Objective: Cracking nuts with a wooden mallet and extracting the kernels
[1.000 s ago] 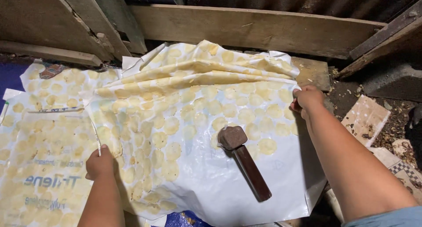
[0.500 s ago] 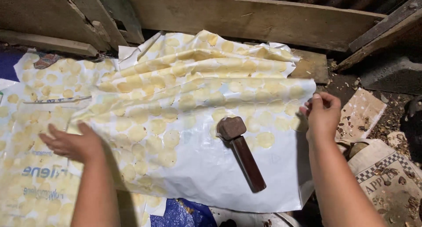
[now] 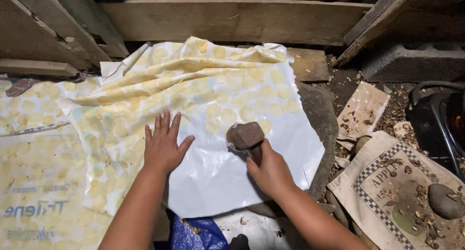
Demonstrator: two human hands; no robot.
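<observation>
The dark brown, blocky-headed mallet (image 3: 246,136) sat just right of the frame's centre, its head resting on the white plastic sheet printed with pale yellow round blotches (image 3: 213,172). The right hand (image 3: 272,171) gripped the mallet's short handle from five o'clock, fingers wrapped tight around it so that almost none of the handle showed. At nine o'clock from the mallet head, the left hand (image 3: 163,143) lay flat on the sheet, fingers spread wide and pointing toward twelve, palm pressing the plastic down.

The sheet was smooth under the hands but ridged into long folds toward eleven and twelve o'clock, near the weathered wooden plank (image 3: 232,20) along the back. To work well here, the flat hand would likely need to keep the plastic taut and stay well apart from where the head lands, and the mallet face should probably meet the sheet squarely.

At three to four o'clock lay a checkered printed sack (image 3: 387,192) strewn with husk debris and a grey rounded stone (image 3: 444,200). A crumpled blue tarp (image 3: 193,233) showed at six.
</observation>
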